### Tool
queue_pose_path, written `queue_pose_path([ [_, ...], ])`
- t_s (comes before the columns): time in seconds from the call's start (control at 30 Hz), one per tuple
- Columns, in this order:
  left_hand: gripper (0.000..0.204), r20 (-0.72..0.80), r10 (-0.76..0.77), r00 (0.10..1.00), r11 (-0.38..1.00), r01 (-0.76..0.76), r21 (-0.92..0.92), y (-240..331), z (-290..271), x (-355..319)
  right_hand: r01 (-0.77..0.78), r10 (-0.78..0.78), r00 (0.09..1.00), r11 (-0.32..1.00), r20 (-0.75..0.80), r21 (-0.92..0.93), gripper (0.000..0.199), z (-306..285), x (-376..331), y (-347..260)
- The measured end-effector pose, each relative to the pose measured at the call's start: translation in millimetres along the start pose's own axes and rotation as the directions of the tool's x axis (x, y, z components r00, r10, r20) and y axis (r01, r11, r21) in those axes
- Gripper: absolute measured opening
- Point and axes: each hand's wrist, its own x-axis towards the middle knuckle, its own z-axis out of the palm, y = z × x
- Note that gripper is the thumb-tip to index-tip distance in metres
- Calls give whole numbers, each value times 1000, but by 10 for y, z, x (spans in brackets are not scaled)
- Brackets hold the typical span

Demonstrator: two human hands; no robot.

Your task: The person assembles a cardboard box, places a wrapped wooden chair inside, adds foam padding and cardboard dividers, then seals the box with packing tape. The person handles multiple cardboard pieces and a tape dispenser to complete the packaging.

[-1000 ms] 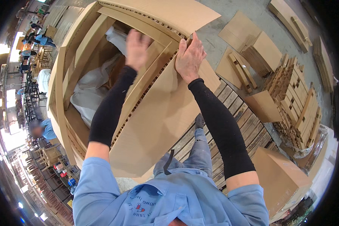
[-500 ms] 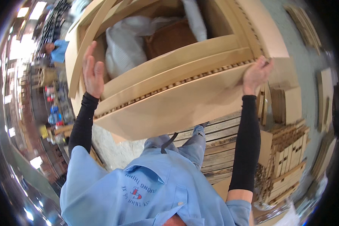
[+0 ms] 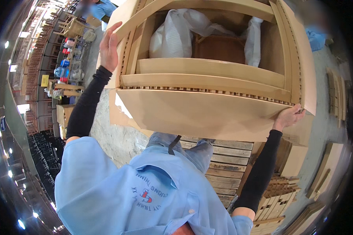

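Observation:
A large open cardboard box [image 3: 204, 117] stands before me, its near flap hanging down toward me. Inside, white foam wrap [image 3: 177, 37] surrounds a brown panel [image 3: 217, 47], and folded cardboard strips [image 3: 211, 65] line the rim. My right hand [image 3: 289, 116] has its fingers curled around the flap's near right corner. At the box's left side is my left hand [image 3: 109, 49], fingers stretched and thumb apart, beside the lower end of a loose cardboard strip [image 3: 139, 18]. That strip slants across the far left corner; whether the palm touches it I cannot tell.
Beneath the box is a slatted wooden pallet [image 3: 227, 168]. Stacked cardboard pieces [image 3: 276, 197] stand at the lower right, and flat boards [image 3: 325, 170] lie farther right. People in blue shirts are at the upper left [image 3: 102, 9] and far right [image 3: 315, 38].
My view has turned, so the box sits farther right and lower. The loose strip's near end has moved up along the box's left side, with my left hand beside it. My right hand keeps its corner.

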Motion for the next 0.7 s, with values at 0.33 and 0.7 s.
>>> queue_pose_path([
  [0.33,62,136,-62,989,762,-41,647,-1240,-53,-758,73,-72,997,995,19,-66,70,75,-43,-30],
  [0.7,9,729,-181,661,491,-582,649,-740,-746,-501,352,-616,622,771,483,530,38,574,-1230,-1576],
])
